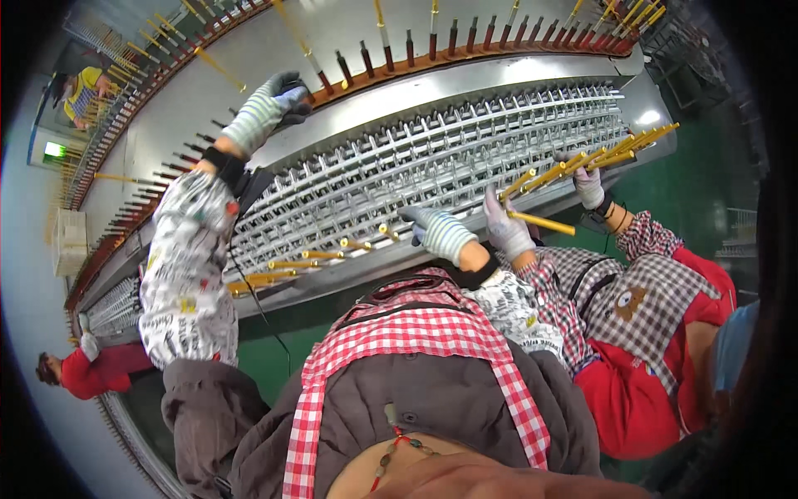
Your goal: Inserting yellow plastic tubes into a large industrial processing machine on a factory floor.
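Note:
My left hand [270, 104], in a striped glove with grey fingertips, reaches to the row of dark-red pegs on the brown belt [374, 79]. Its fingers are curled at the belt, and what lies inside them is hidden. The lower end of a yellow tube [220, 69] shows beside that hand; another yellow tube [298, 37] stands on a peg to its right. My right hand [445, 235], gloved alike, hovers over the near edge of the metal rack [407, 170], fingers apart and bent, with nothing visible in them. Several yellow tubes [312, 254] lie along that edge to its left.
At right, a co-worker in a checked apron [636, 299] holds a bunch of yellow tubes [611, 158] in gloved hands, close to my right arm. A person in red [96, 366] is at far left, and one in yellow [83, 91] at upper left. A dark cord [258, 303] hangs below my left arm.

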### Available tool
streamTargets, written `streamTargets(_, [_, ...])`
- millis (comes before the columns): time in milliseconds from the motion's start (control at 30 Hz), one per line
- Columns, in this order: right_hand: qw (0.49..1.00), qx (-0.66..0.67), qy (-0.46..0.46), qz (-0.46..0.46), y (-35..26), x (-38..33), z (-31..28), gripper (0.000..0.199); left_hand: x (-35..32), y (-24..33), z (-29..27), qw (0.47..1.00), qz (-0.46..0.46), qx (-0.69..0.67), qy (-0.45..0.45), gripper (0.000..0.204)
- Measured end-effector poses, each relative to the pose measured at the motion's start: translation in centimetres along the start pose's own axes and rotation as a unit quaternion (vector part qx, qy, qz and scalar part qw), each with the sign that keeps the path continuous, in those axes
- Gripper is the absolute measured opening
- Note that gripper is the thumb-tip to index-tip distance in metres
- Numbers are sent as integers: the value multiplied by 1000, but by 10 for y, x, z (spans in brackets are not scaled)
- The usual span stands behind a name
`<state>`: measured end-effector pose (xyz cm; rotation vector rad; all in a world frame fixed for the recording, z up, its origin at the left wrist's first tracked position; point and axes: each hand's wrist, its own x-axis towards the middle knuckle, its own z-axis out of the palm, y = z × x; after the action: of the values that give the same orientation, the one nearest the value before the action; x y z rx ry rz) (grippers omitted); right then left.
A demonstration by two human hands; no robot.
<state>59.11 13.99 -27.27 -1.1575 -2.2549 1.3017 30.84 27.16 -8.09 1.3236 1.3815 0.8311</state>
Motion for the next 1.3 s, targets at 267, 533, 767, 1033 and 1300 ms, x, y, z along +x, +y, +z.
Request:
streamTargets(267, [865, 411, 289, -11, -44, 14, -77, 27, 129, -92, -49, 981, -18, -2, 191, 26])
streamTargets(533, [681, 471, 526, -194, -119, 60, -167, 20, 103, -18, -31, 972, 146, 20, 185, 27])
streamTargets(767, [594, 327, 733, -49, 7, 190, -223, 31, 133, -56, 40, 976, 79, -94, 179, 17])
streamTargets(1033, [591, -150, 786, 105, -9, 270, -207, 32, 57, -7, -83, 952, 175, -67, 243, 12])
streamTargets(1300, [730, -77, 678, -37, -143, 278, -205, 34, -114, 13, -168, 932, 295, 140, 159, 34])
